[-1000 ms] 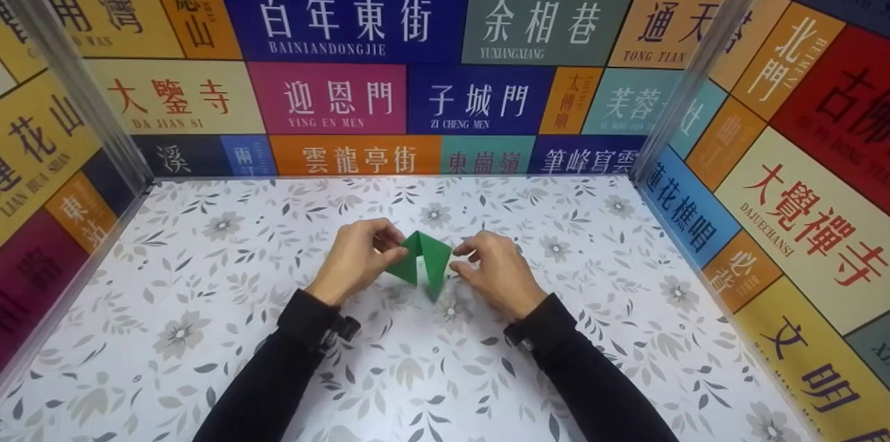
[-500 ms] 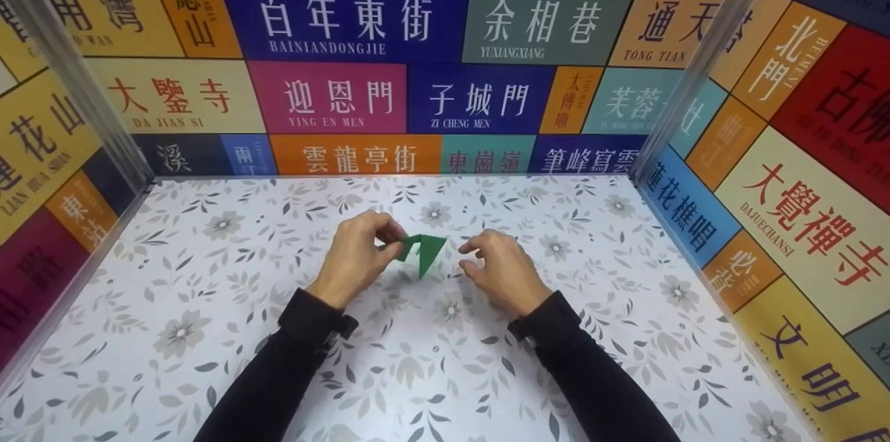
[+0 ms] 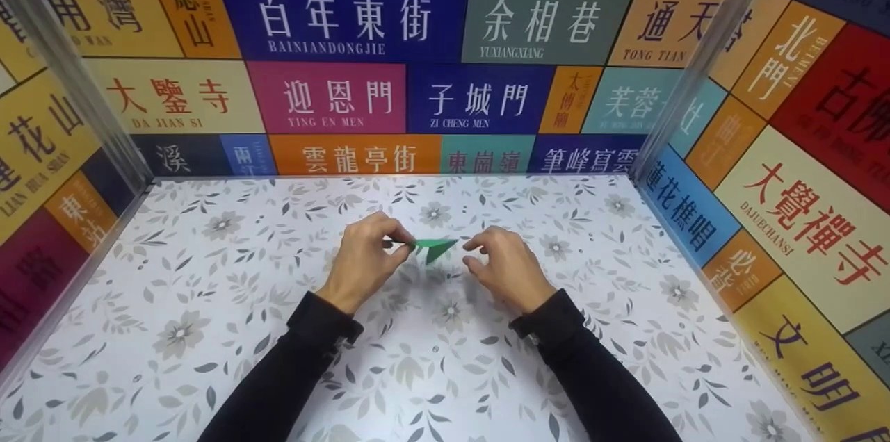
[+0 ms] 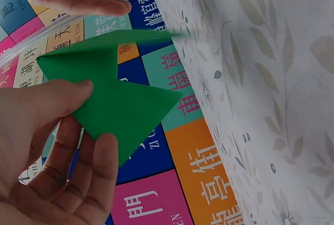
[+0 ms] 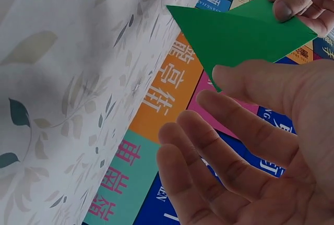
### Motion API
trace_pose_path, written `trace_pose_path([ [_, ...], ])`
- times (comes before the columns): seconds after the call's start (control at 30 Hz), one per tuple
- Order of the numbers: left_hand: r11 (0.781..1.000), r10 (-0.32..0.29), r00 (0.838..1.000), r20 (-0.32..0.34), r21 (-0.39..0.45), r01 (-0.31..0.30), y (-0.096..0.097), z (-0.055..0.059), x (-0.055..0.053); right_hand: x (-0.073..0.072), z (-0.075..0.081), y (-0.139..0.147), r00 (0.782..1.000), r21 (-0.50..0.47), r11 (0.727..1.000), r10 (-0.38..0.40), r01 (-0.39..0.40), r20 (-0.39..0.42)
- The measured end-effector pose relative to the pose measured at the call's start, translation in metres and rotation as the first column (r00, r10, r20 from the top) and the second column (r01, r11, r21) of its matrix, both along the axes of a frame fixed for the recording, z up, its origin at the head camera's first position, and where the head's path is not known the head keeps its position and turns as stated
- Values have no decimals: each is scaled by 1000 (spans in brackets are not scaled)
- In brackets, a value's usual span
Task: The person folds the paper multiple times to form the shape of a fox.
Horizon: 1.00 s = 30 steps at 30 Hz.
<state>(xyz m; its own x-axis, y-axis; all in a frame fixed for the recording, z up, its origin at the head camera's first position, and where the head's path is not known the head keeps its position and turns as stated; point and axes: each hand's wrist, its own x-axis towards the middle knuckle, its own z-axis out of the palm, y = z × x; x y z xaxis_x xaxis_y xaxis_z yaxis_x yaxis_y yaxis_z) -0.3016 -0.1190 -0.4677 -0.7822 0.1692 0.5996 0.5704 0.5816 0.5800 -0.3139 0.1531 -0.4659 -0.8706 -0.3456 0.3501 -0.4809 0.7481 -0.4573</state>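
My left hand [image 3: 363,258] pinches a folded piece of green paper [image 3: 438,249] between thumb and fingers. In the left wrist view the green paper [image 4: 122,97] shows crisp creases, a notch and two pointed flaps, one flap blurred. My right hand [image 3: 509,265] stands just to the right of the paper, thumb and forefinger apart. From the right wrist view, its fingers [image 5: 229,157] are relaxed and hold nothing, and the thumb tip overlaps the lower corner of the green paper [image 5: 235,37] in that view.
A white tabletop [image 3: 417,372] with a grey leaf and flower print lies under both hands. Behind it and on both sides stand walls [image 3: 341,18] covered in coloured panels with printed characters. Clear corner strips [image 3: 128,115] run down where the walls meet.
The paper has turned in my left hand from standing with flaps down to lying nearly flat, pointing right. My right hand has drawn slightly away to the right.
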Motion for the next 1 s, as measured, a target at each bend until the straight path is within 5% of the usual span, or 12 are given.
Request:
trace_pose_path([
  [0.2,999,-43,999,9,-27,43,3,-4,2,1,3,2,1000,9,1000,-9,9,-11],
  [0.37,987,-73,997,11,-144,74,4,-5,4,0,4,3,1000,9,1000,-10,10,-6],
  [0.67,914,-84,992,89,-389,113,2,-3,11,1,3,2,1000,16,1000,-16,16,-4],
  [1.0,854,-116,977,181,-484,191,2,-8,13,2,2,0,999,24,1000,-15,14,41],
])
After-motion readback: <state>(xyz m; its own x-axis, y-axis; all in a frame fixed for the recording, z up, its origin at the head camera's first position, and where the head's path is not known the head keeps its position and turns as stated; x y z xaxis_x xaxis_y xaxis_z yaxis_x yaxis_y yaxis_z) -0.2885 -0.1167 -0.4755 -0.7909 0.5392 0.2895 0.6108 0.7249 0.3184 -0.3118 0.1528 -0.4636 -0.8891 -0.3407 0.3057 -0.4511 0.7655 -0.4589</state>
